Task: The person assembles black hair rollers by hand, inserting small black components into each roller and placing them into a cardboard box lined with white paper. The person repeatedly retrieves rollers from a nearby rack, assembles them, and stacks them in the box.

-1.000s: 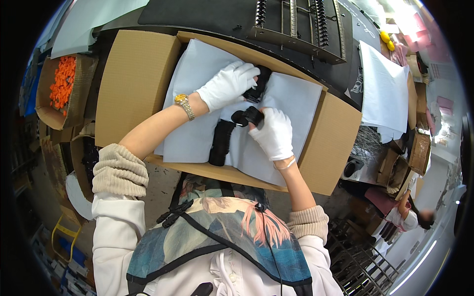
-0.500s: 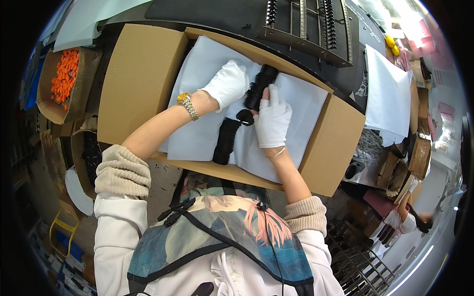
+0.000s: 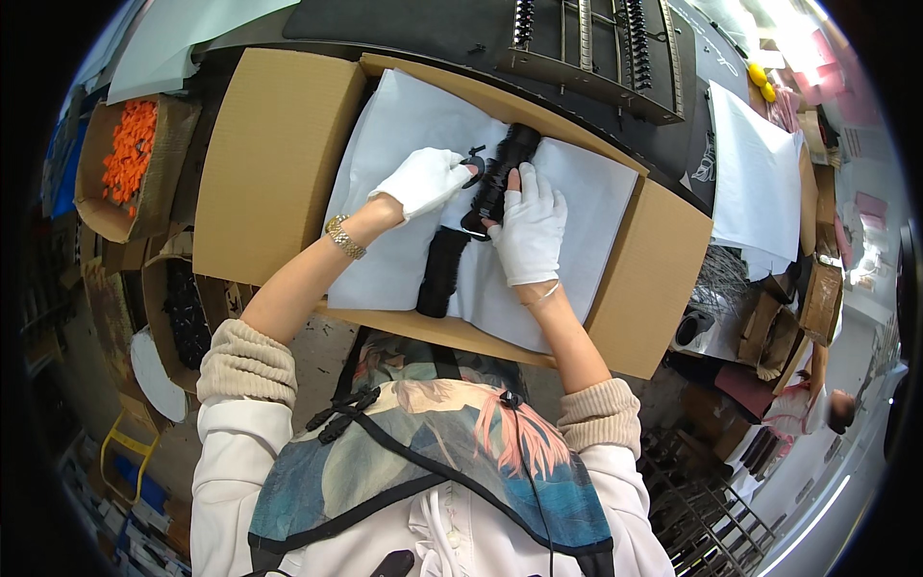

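In my left hand (image 3: 425, 183), gloved in white, a small round black part (image 3: 472, 172) with a thin projecting tip is pinched between thumb and fingers. It is held just left of a row of black parts (image 3: 504, 171) packed closely together. My right hand (image 3: 532, 229), also gloved but with bare thumb and fingertip showing, lies along the right side of that row, fingers stretched out. A second black row (image 3: 443, 274) lies nearer me. Both rows rest on white sheets (image 3: 586, 207) lining an open cardboard box (image 3: 644, 279).
Behind the box, a metal rack with black coils (image 3: 615, 82) stands on a dark table (image 3: 404, 34). A carton of orange pieces (image 3: 127, 154) is at left, above a carton of black pieces (image 3: 185, 313). Another person (image 3: 798, 409) is at far right.
My left hand has come back toward me and left, and the round part now shows in it. The loose round piece at the row's near end now sits against the row. My right hand stays put.
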`<act>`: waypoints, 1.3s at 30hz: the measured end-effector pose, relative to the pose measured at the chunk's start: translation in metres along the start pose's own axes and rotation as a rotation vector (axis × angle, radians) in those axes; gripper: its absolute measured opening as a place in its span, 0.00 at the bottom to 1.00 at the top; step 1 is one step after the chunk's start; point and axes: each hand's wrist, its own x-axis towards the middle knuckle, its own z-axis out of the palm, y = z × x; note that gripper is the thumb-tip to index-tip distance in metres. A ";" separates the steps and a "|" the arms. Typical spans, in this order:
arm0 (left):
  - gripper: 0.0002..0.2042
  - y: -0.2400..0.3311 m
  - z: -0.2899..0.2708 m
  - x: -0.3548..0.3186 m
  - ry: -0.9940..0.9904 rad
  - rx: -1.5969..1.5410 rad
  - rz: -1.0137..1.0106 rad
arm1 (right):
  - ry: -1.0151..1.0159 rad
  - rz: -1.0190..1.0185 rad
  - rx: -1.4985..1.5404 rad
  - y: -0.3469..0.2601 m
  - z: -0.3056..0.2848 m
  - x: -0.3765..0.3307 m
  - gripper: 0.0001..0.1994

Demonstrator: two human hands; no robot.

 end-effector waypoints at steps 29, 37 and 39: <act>0.18 -0.007 0.026 0.016 -0.197 -0.539 -0.197 | 0.009 -0.079 -0.255 -0.012 0.004 -0.017 0.12; 0.19 -0.008 0.024 0.017 -0.222 -0.615 -0.221 | 0.006 0.072 -0.132 -0.022 0.011 -0.020 0.09; 0.18 -0.008 0.023 0.018 -0.204 -0.648 -0.209 | 0.011 0.069 0.094 -0.019 0.014 -0.022 0.08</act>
